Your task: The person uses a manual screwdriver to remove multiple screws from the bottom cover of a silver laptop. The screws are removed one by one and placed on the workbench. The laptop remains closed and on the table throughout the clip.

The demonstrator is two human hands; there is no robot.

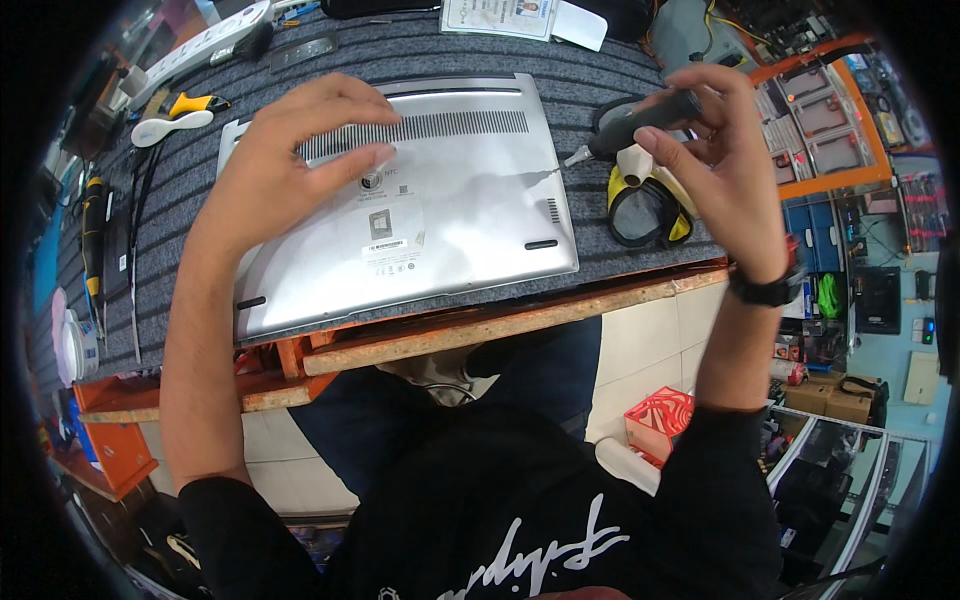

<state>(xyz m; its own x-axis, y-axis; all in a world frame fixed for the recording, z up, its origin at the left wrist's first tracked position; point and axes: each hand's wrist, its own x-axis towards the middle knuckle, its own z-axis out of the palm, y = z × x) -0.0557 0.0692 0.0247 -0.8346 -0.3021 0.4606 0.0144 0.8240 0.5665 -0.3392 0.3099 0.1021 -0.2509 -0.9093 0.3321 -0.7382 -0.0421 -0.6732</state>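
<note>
A silver laptop [470, 235] lies upside down on the ribbed grey mat, its vented bottom cover facing up. My left hand [290, 160] is over its left part, with thumb and fingers apart and nothing between them. Whether its fingertips touch the cover I cannot tell. In my right hand [735, 150] is a dark powered screwdriver [630, 128], held tilted with its tip pointing down and left. That tip is by the laptop's right edge; contact is not clear. Beneath the screwdriver lies a yellow-and-black goggle-like item [650, 213], partly covered by my hand.
A yellow-black screwdriver [94, 235] and a white-handled brush [172, 128] lie at left. A power strip [205, 42] and a dark phone-like slab [304, 51] are behind the laptop. The bench's wooden front edge [520, 322] runs before me. An orange-framed parts rack [825, 180] stands right.
</note>
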